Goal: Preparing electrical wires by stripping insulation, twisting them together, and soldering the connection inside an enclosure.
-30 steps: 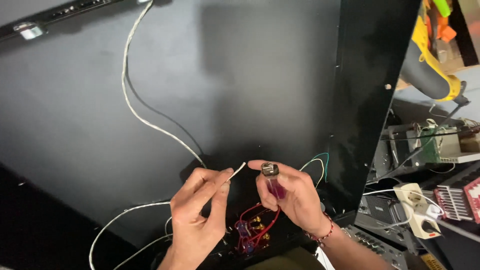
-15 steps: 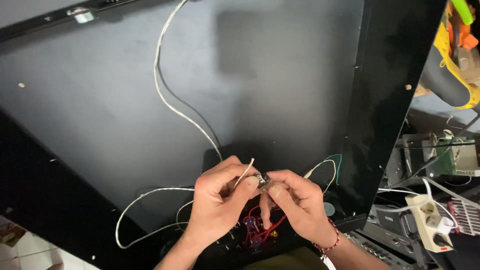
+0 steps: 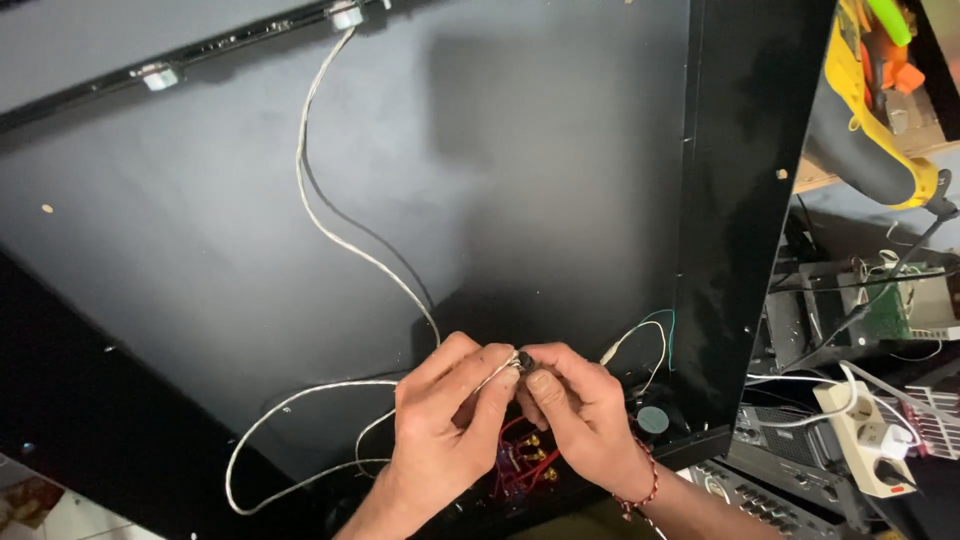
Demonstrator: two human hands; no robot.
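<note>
Both hands meeting fingertip to fingertip: left hand (image 3: 440,420) pinching white wire (image 3: 330,225) end, right hand (image 3: 585,415) pinching small dark part (image 3: 522,360); wire trailing toward 11 o'clock across black panel (image 3: 200,230).

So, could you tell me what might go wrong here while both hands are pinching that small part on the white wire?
1. The left hand and right hand cover the small part, so it could slip and drop unseen.
2. The white wire runs up to a clip on the black panel; a tug might strain it there.
3. Red wires and brass terminals lie just under the fingers and could be snagged.
</note>
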